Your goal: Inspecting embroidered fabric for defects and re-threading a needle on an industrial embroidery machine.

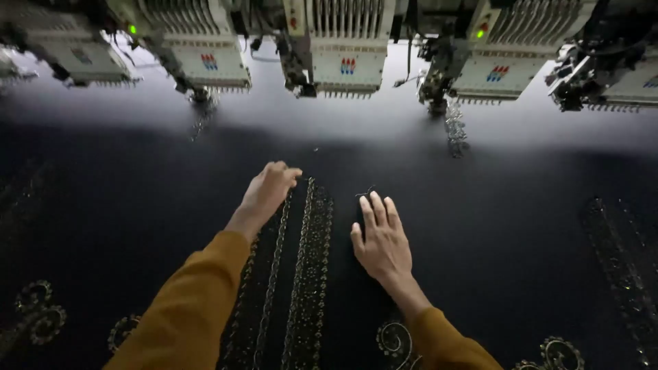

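Left hand [269,190] curls, fingertips tucked out of sight against the dark cloth [480,226]. Machine heads [348,48] are cut off by the top edge. Scroll motifs [41,315] fade into shadow, too dim to read.

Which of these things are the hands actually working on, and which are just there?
In use:
left hand, curled at the trim's top
right hand, flat on the cloth
beaded trim
dark cloth

Just there:
machine heads
scroll motifs
right-side trim

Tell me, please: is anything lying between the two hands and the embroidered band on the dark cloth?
Nothing visible does. The left hand rests curled on the top of the embroidered band, and the right hand lies flat on the dark cloth just beside it.
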